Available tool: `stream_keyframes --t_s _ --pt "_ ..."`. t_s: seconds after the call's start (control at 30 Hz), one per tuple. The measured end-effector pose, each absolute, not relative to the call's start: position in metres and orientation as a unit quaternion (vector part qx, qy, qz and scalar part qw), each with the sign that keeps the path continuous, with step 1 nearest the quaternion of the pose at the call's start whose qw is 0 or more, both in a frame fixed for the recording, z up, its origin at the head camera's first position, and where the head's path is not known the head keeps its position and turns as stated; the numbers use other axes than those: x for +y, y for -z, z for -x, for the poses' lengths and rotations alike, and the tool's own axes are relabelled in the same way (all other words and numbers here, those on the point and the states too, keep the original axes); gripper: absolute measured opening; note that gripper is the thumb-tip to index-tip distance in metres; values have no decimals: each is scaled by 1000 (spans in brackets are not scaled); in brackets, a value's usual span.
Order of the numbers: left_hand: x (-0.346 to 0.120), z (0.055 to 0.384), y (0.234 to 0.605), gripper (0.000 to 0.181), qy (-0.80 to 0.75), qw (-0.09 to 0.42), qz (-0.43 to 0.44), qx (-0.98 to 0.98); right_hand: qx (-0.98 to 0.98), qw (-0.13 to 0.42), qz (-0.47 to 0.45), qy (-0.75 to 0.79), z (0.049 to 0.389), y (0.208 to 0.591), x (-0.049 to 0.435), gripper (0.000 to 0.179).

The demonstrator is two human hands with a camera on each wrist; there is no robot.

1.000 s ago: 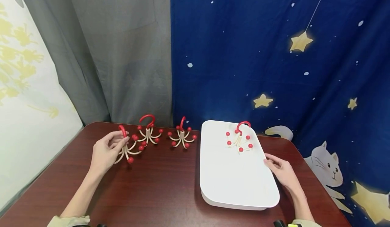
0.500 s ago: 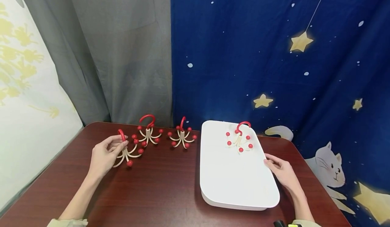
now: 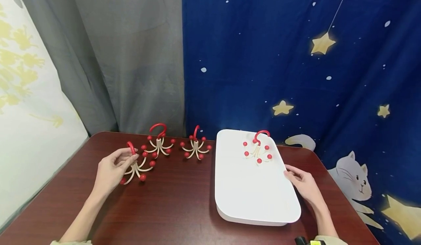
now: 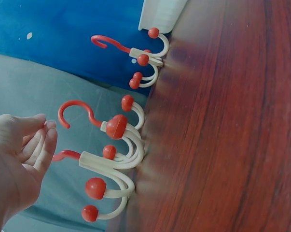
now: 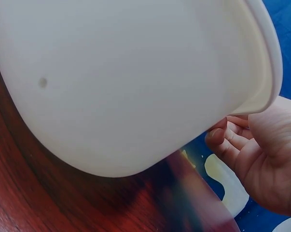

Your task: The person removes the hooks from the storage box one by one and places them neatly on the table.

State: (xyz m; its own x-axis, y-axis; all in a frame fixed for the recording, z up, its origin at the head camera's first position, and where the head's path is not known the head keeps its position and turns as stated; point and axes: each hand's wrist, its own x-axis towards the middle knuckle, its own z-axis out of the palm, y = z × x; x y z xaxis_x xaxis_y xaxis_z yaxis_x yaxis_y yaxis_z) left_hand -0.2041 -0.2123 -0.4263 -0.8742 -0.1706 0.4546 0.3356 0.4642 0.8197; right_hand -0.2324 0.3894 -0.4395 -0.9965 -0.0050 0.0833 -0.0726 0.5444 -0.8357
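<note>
At the table's left, my left hand [image 3: 110,168] pinches the red hook of an octopus-shaped hanger [image 3: 135,168] with cream curved arms and red ball tips. In the left wrist view this hanger [image 4: 94,162] has its arms down by the tabletop, and the fingers hide part of its hook. Two matching hangers stand at the back, one hanger [image 3: 159,144] close behind the held one and another hanger [image 3: 195,146] farther right. A fourth, similar hanger [image 3: 257,150] stands upright on a white tray [image 3: 253,193]. My right hand [image 3: 306,186] holds the tray's right edge, thumb at the rim [image 5: 261,104].
The dark red wooden table [image 3: 164,208] has rounded back corners. A grey curtain [image 3: 138,55] and a blue star-patterned curtain [image 3: 250,66] hang right behind its back edge. Pale patterned fabric [image 3: 33,91] is at the left.
My left hand and its hanger have come down slightly toward the front of the table. The right hand stays on the tray, and the other hangers stand where they were.
</note>
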Motion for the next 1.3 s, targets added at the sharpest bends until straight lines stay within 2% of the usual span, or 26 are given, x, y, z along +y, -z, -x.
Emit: stream_keyframes --t_s 0.6,1.03,1.3 --pt "-229 200 423 29 497 247 19 -832 -879 29 -14 -475 232 436 387 53" --pt "-229 201 404 27 509 300 10 -807 -879 34 -17 -475 231 437 388 54" --pt "-215 198 385 27 538 300 28 -787 -873 32 -21 -486 231 438 388 52"
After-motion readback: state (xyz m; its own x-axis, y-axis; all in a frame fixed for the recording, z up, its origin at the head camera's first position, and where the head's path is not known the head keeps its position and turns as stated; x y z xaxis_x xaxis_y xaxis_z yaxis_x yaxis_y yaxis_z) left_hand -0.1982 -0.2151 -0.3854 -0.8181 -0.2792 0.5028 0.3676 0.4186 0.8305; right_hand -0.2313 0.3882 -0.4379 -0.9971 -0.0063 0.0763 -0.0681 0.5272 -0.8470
